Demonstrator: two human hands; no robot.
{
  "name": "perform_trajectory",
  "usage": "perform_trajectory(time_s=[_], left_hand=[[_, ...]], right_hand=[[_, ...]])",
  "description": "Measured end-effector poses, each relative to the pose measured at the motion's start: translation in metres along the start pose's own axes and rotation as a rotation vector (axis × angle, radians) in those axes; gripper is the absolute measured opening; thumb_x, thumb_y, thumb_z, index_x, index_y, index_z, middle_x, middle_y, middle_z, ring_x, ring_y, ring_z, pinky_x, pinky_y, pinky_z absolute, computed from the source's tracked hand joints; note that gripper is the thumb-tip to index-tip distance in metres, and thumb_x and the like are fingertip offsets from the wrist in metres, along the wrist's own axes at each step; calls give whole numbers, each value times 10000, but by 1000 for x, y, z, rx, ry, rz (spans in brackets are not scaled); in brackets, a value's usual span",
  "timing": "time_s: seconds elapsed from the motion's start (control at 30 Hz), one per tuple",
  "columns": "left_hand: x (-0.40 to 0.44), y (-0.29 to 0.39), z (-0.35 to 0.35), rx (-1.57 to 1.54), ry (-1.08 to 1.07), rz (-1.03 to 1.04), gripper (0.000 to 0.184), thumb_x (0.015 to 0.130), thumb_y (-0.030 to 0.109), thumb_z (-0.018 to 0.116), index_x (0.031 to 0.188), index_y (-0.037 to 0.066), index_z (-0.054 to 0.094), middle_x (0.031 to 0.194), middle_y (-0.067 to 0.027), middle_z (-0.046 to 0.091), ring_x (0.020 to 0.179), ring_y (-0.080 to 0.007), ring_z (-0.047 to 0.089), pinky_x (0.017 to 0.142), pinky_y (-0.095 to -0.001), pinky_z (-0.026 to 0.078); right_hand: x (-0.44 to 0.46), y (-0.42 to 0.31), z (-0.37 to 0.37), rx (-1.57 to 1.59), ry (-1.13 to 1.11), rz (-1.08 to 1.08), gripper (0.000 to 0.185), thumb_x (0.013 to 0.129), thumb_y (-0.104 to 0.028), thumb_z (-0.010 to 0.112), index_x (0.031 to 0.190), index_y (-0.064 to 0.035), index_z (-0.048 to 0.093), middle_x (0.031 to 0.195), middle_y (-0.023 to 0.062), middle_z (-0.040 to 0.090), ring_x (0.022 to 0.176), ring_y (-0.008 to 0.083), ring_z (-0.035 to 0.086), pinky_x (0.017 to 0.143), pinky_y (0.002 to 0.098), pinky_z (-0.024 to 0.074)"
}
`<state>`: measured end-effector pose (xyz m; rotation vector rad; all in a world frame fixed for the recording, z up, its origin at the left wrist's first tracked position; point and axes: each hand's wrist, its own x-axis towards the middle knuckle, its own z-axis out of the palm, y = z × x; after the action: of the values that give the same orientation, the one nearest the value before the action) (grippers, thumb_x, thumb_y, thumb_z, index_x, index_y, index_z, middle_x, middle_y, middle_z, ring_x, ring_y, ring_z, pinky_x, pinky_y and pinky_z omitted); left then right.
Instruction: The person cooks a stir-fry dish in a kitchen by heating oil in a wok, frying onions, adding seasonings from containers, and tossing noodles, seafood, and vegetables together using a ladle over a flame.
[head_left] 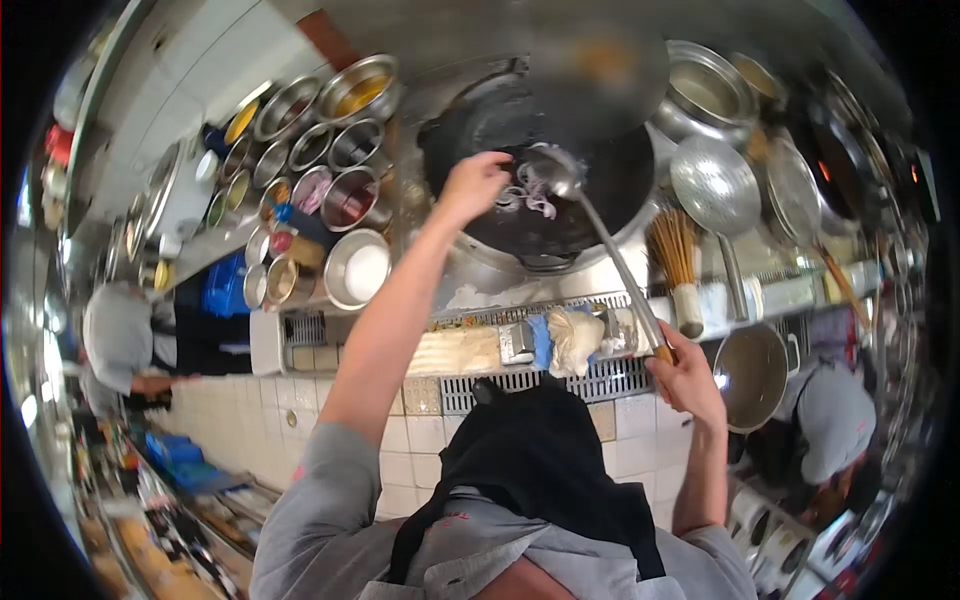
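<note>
My right hand [690, 378] is closed around the wooden end of a long-handled metal ladle [612, 240]. The ladle's bowl rests low in a large black wok [600, 225], beside sliced purple onion [538, 200]. Over the wok's left side hangs my left hand [478, 185], close to the onion; its fingers are slightly bent and apart, and nothing shows in them. The onion lies in a small heap at the middle of the wok, partly under the ladle bowl.
Several metal containers of ingredients stand left of the wok, including a bowl of white granules [358, 270]. To the right are a perforated strainer [715, 185], a bamboo brush [677, 250] and a pot [750, 375]. Folded cloths [575, 340] lie along the front edge. Other people stand at both sides.
</note>
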<state>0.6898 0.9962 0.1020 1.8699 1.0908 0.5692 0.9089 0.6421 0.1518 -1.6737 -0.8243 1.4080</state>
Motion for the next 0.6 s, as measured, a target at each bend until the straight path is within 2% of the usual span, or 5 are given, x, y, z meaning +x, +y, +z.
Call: perform_trajectory(time_s=[0.17, 0.23, 0.27, 0.37, 0.6], left_hand=[[-12, -2, 41, 293, 263, 382, 290, 809, 33, 505, 1053, 37, 662, 836, -194, 664, 710, -319, 657, 688, -374, 511], [-28, 19, 37, 285, 233, 243, 290, 788, 21, 504, 1023, 44, 674, 882, -212, 655, 803, -356, 642, 746, -406, 501], [-34, 28, 34, 282, 220, 179, 291, 778, 15, 504, 1008, 47, 680, 906, -220, 651, 849, -375, 634, 774, -422, 496], [-43, 8, 35, 372, 197, 172, 274, 745, 10, 525, 966, 57, 681, 878, -215, 656, 848, -368, 633, 782, -426, 488], [-127, -7, 0, 179, 439, 196, 253, 749, -14, 581, 995, 14, 632, 898, -160, 630, 802, -319, 618, 724, -377, 496]], right_hand=[[48, 16, 27, -198, 153, -189, 596, 831, 15, 536, 1399, 9, 354, 627, -28, 478, 444, 42, 394, 395, 216, 324], [49, 11, 34, -378, 169, -233, 579, 834, 25, 525, 1387, 43, 355, 672, -19, 498, 502, 43, 398, 436, 212, 331], [38, -4, 35, -130, 98, -98, 581, 838, 18, 522, 1392, 41, 346, 646, -13, 487, 479, 41, 405, 415, 211, 324], [37, -8, 20, 119, -68, -4, 564, 850, 23, 507, 1392, 34, 350, 632, -23, 484, 424, 39, 390, 378, 209, 299], [29, -17, 68, -212, 52, -186, 589, 837, 37, 515, 1403, 0, 357, 617, -24, 462, 419, 44, 388, 374, 212, 306]])
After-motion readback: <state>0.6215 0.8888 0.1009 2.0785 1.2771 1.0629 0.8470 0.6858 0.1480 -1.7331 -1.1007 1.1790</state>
